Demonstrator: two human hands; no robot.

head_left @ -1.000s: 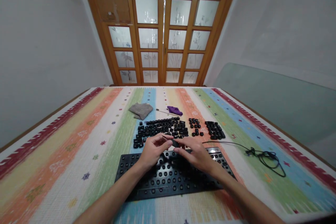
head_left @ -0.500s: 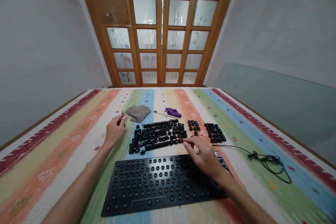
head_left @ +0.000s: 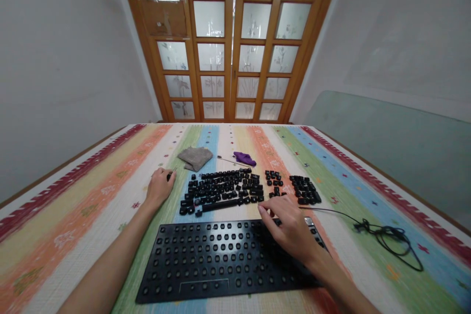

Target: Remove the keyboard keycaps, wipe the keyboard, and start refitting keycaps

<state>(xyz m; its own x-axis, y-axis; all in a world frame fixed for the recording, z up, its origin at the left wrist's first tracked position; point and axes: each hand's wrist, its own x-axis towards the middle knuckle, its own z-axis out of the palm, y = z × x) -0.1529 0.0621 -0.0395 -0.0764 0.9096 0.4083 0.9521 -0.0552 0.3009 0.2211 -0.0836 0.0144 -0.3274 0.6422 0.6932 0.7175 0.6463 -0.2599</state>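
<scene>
My left hand (head_left: 160,187) is closed around a small dark tool (head_left: 170,175) with a thin metallic tip, left of the loose keycaps. Most of this tool is hidden by the fingers. My right hand (head_left: 286,221) is above the right part of the black keyboard (head_left: 206,255), thumb and index finger brought together; whatever lies between them is too small to make out. The keyboard has no caps on its visible switches. Beyond it, black keycaps (head_left: 221,186) lie in rough keyboard order, with the long space bar (head_left: 220,205) in the nearest row.
Behind the keycaps lie a folded grey cloth (head_left: 196,158), a purple cloth (head_left: 245,158) and a thin rod (head_left: 232,160). A coiled black cable (head_left: 393,240) rests on the right. More keycaps (head_left: 303,189) form a block at right. The striped tablecloth (head_left: 91,196) covers the table.
My left hand has lowered slightly, and the tool in it now tilts flatter. My right hand stays over the keyboard's right side. The whole view has shifted a little.
</scene>
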